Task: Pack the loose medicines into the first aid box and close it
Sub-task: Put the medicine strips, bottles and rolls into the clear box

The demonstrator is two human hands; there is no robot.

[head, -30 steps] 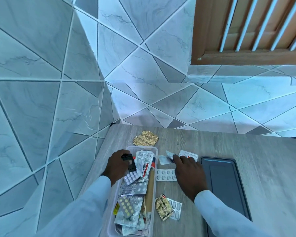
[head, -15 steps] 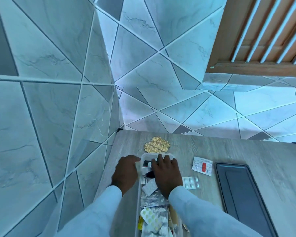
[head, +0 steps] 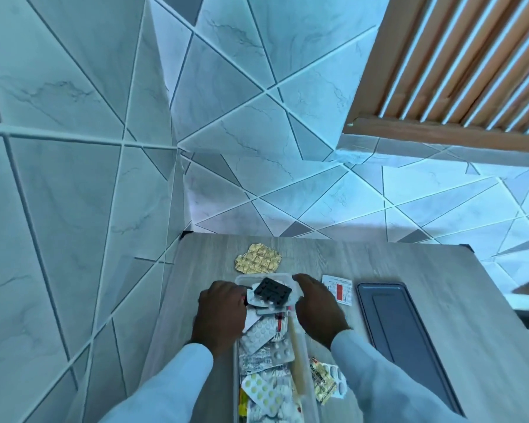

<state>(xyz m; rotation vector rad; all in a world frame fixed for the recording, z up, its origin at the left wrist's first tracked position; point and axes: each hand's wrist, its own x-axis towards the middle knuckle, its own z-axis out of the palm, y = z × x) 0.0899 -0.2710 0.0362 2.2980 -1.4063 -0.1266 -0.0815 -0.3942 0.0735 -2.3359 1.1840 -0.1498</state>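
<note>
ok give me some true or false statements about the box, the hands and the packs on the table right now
1. The gold blister pack lies on the table beyond the clear plastic box. True.
2. The dark lid is already on the box. False: it lies flat on the table to the right of the box.
3. The left hand and right hand are at opposite sides of the box's far end. True.
4. No loose medicine is left on the table. False: the gold pack, a white and red strip and a yellow sachet lie outside the box.
5. A black blister pack lies on top in the box. True.
</note>
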